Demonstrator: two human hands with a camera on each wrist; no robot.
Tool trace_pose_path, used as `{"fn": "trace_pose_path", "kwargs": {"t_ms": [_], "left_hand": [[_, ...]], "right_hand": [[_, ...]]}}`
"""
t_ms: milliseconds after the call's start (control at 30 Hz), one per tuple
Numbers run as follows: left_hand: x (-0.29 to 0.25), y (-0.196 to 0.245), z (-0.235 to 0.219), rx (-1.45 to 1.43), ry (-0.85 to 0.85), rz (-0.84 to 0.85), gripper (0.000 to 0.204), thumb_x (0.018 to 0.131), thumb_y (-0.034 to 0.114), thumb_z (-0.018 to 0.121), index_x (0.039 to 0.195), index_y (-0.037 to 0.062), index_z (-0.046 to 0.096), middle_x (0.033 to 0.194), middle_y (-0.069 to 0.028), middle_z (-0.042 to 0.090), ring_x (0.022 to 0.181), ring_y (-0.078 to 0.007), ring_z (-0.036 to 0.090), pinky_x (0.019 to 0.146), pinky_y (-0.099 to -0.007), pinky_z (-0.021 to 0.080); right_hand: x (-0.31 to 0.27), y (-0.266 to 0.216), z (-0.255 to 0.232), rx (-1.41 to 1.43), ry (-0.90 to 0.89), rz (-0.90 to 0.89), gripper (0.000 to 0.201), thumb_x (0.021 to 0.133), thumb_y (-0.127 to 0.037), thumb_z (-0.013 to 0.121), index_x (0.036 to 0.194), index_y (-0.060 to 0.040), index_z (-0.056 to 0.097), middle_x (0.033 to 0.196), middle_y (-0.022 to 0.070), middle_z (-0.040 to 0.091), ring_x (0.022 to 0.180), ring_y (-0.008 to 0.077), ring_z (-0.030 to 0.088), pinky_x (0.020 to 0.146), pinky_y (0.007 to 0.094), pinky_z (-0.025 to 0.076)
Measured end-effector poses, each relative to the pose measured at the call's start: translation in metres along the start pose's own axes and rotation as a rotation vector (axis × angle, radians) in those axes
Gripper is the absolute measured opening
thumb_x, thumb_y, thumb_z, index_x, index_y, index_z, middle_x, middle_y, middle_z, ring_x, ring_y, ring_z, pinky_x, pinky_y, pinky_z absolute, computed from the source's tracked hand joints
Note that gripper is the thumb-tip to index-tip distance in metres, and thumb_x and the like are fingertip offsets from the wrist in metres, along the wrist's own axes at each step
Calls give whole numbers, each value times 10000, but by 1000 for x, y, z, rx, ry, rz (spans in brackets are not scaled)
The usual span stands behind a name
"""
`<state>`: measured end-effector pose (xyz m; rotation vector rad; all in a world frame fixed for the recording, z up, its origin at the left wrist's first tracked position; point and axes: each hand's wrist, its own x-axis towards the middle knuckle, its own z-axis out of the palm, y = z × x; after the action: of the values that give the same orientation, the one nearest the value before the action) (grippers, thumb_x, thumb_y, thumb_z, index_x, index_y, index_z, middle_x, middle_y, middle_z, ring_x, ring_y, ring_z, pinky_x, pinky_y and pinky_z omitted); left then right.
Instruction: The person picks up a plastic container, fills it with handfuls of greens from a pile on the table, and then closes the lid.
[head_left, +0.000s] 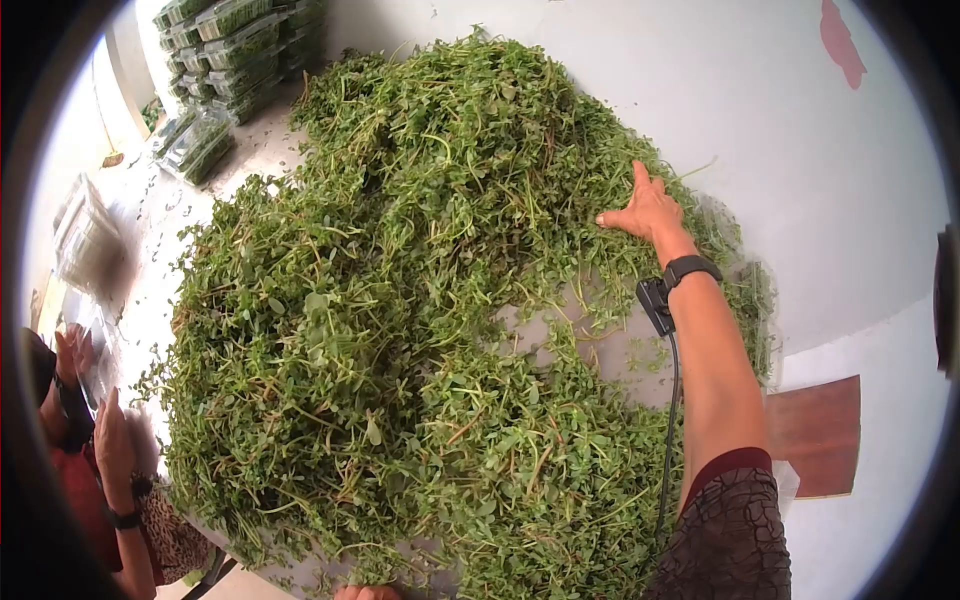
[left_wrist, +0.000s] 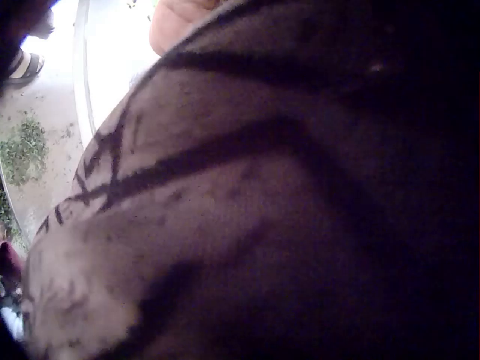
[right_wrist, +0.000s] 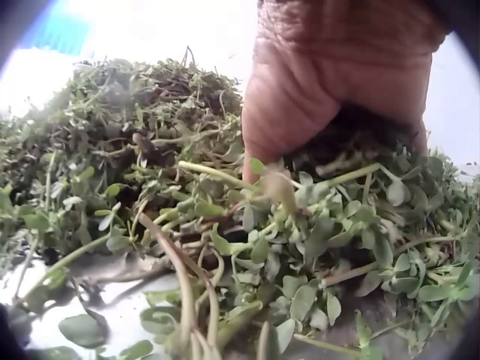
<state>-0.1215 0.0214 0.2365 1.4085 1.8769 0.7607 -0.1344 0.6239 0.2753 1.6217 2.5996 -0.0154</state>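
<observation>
Leafy green stems [head_left: 300,370] lie in a large heap over the table. At the heap's right side my right hand [head_left: 650,210] rests on the greens, thumb stretched out and fingers spread. The right wrist view shows the palm side of the right hand [right_wrist: 337,82] low over the stems [right_wrist: 300,225], its fingertips hidden among them. Only a small part of my left hand [head_left: 367,593] shows at the bottom edge, beside the near side of the heap. A sleeve [left_wrist: 187,165] fills most of the left wrist view, with a bit of the left hand [left_wrist: 180,22] above it.
Clear boxes of greens [head_left: 235,50] are stacked at the back left, with another box [head_left: 195,145] before them. Empty clear containers [head_left: 88,235] stand at the left edge. Another person's hands [head_left: 113,445] are at the lower left. A white wall [head_left: 800,180] borders the right.
</observation>
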Motion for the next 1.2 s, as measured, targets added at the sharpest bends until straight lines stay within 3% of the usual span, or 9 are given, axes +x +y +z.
{"fn": "trace_pose_path", "kwargs": {"t_ms": [67,200,300,500,567,633,733,900,1200], "left_hand": [[0,1,0,-7,-11,0,311,703,77,711,964,51,543,1023,-171,508,898,-380,489,754,-482,409],[2,3,-1,31,34,34,325,696,78,710,970,47,538,1032,-184,488,899,-387,477,748,-486,407],[2,3,-3,49,34,51,321,711,81,704,982,48,535,1020,-189,489,888,-389,472,739,-479,402],[2,-3,0,59,55,93,303,727,75,706,980,59,540,1009,-172,516,866,-372,480,723,-486,391],[0,-4,2,61,10,80,302,733,88,707,986,66,544,1022,-177,521,873,-372,482,728,-489,394],[3,-2,0,98,17,-13,319,582,127,792,817,99,579,977,-103,546,908,-322,517,789,-430,416],[2,0,-1,83,7,-1,319,602,95,778,853,87,582,989,-97,548,901,-322,511,784,-426,413],[6,1,1,112,58,30,356,573,78,793,826,86,542,959,-104,522,881,-327,500,767,-426,414],[9,7,-2,132,47,-8,314,596,72,774,845,88,584,980,-97,543,872,-317,507,750,-416,421]], "right_hand": [[-1,1,4,-26,25,-39,884,668,-335,762,1444,-198,363,1179,190,610,1054,374,605,892,483,489],[-14,-1,1,-200,21,-164,759,664,-223,665,1392,-145,463,1088,182,660,999,355,631,862,429,509],[-38,4,2,-132,28,-256,681,644,-137,652,1313,-188,540,1058,169,669,987,356,633,854,433,510],[-109,18,2,-132,-21,-357,659,624,-106,641,1279,-127,569,981,182,675,940,381,638,822,450,511],[-132,25,3,-134,-85,-440,687,621,-170,754,1272,-79,555,960,203,653,929,367,629,809,444,508],[-153,29,2,-148,-124,-442,673,626,-165,760,1264,-84,558,936,177,635,925,363,617,794,451,503],[-189,36,3,-164,-84,-545,638,646,-136,771,1246,-108,554,941,131,575,938,338,564,803,442,479],[-208,36,0,-185,-193,-487,639,681,-124,774,1268,-121,523,946,117,541,939,324,546,815,443,463],[-212,48,16,-187,-9,-538,686,701,-140,759,1327,-151,477,1012,93,546,990,297,553,868,416,477]]}}
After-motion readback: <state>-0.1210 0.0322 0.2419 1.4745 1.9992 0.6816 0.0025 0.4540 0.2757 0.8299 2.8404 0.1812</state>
